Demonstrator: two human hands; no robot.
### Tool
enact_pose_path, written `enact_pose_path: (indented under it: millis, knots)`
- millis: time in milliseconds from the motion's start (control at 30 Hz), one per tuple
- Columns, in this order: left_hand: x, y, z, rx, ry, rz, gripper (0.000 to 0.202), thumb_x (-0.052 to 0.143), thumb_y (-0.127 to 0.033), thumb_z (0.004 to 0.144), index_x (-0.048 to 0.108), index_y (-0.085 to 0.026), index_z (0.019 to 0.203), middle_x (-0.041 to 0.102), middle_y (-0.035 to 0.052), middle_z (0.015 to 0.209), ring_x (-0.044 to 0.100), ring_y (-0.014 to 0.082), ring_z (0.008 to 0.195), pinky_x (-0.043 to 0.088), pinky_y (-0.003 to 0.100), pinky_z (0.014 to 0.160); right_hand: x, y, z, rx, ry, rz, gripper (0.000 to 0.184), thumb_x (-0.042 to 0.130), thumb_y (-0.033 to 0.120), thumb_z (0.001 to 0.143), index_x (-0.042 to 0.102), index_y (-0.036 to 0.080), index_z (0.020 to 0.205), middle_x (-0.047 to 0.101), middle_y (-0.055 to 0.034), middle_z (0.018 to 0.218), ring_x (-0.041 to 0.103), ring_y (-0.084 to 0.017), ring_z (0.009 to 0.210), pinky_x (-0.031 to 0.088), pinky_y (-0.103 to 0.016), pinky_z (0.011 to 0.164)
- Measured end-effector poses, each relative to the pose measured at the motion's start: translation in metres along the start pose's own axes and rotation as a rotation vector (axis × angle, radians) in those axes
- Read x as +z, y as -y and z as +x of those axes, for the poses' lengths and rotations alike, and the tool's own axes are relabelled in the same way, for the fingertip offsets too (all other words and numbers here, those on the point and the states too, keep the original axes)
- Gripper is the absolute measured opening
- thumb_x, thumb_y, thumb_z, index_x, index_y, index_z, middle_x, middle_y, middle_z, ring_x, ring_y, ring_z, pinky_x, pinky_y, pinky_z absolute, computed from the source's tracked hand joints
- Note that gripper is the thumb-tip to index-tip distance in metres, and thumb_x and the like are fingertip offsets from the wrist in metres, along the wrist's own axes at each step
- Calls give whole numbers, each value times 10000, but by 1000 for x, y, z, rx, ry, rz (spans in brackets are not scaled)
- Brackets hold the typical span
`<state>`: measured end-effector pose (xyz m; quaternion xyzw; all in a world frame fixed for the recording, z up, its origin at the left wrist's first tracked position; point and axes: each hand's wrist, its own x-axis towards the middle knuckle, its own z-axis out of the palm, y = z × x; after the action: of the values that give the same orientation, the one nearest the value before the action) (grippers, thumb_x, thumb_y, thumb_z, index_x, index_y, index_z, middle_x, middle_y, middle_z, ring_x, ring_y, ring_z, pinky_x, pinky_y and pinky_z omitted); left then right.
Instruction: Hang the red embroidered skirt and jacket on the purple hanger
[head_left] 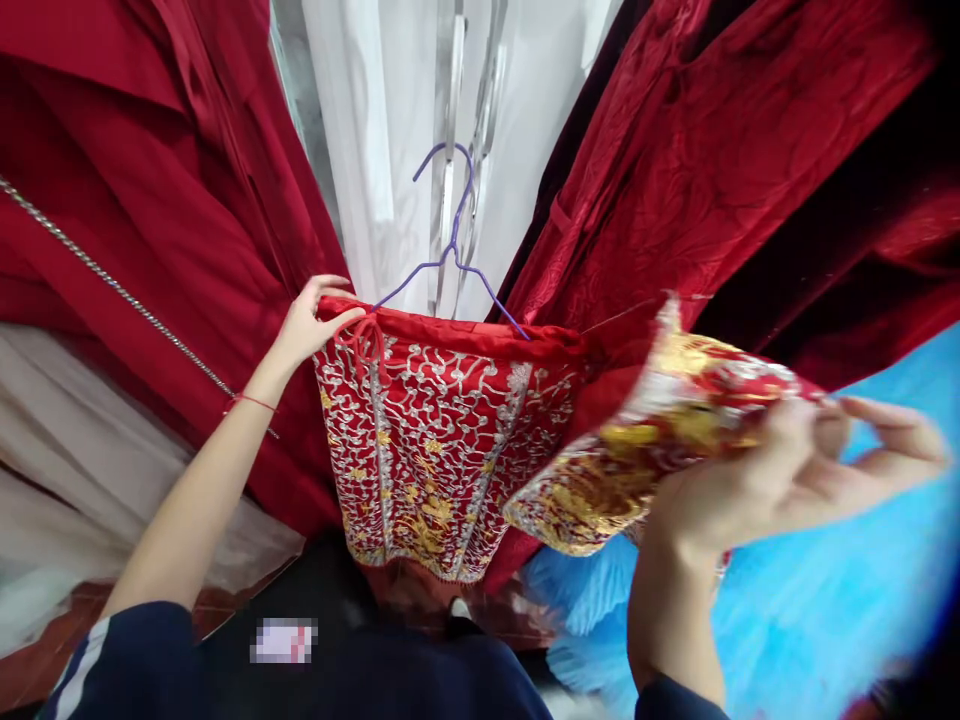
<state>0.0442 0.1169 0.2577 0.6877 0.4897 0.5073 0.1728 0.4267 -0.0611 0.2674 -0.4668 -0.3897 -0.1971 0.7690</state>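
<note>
- Embroidered red garment [442,440], worked in silver and gold thread, hangs from a purple wire hanger [450,250], its red top edge draped over the hanger's arms.
- Our left hand [311,325] is at the hanger's left end, closed on the garment's top corner: thumb across the front, fingers curled behind, just beside a small red tie.
- Our right hand [780,480] is below and right of the hanger, gripping a gold-embroidered panel [675,400] of the same garment. The panel is lifted out sideways, thumb and fingers closing over its edge with the fingertips loosely extended; this hand is blurred.
- A red string bracelet [251,402] circles our left wrist.
- Left of the hanger hangs a red gown [150,200], right of it a dark red satin dress [712,150], behind it white fabric [367,130].
- Blue tulle [825,620] lies below and right of the hanger, under our right hand.
</note>
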Motion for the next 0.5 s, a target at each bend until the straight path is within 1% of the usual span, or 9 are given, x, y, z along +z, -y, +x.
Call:
enact_pose_path:
  millis: [67,133,167,200,233,267,333,433,500]
  knots:
    - [14,-21,-20,60,-204,38,641,777,-457,723,550,-193,1261,624,109,1271,533,289,1257,450,395,1055,11,15,-34,-64,135,75,242,554,282,895,478,258,1123,468,-87,1148,539,-261,1082,453,-526,982]
    - [34,-51,-50,132,-316,29,421,650,-440,844,580,-206,1187,609,109,1262,488,297,1305,402,434,1105,20,26,-67,-132,295,41,339,520,205,907,461,255,1237,478,-108,1164,526,-290,1122,431,-563,995]
    - [47,-67,-66,167,-279,-7,303,534,-430,915,607,-220,1121,629,98,1206,516,283,1270,401,441,1103,24,29,-82,-161,385,18,409,522,182,896,441,260,1290,472,-122,1202,501,-315,1170,397,-598,1026]
    - [61,-83,-82,201,-141,-66,288,446,-422,956,621,-236,1088,650,89,1158,552,269,1224,422,442,1081,27,32,-96,-175,469,0,479,521,170,885,412,265,1342,454,-140,1255,468,-341,1222,363,-633,1050]
    - [75,-97,-96,225,80,-136,295,451,-431,955,616,-246,1115,661,91,1159,575,265,1198,452,440,1049,29,33,-107,-189,550,-8,550,527,166,868,375,264,1388,428,-157,1309,431,-368,1268,334,-664,1065]
    - [89,-108,-107,207,235,-203,315,509,-446,932,594,-246,1161,660,104,1185,586,271,1187,468,447,1030,31,33,-117,-199,623,-5,619,531,168,853,328,255,1430,403,-175,1350,397,-391,1304,318,-690,1069]
    - [112,-122,-117,110,422,-300,399,585,-472,898,562,-224,1210,661,142,1197,628,269,1117,506,448,966,32,32,-130,-229,744,17,734,537,173,826,231,220,1491,396,-202,1374,360,-417,1346,314,-721,1066]
    - [133,-122,-107,15,497,-424,442,632,-489,872,561,-187,1187,686,158,1108,672,237,988,545,404,849,31,29,-133,-268,871,57,815,546,167,785,181,164,1514,441,-218,1363,336,-422,1388,312,-721,1090]
    - [136,-116,-94,26,474,-428,414,656,-493,853,592,-182,1119,698,136,1025,676,221,919,545,384,794,28,26,-126,-286,944,85,789,540,158,751,251,143,1485,450,-222,1384,337,-419,1398,318,-708,1102]
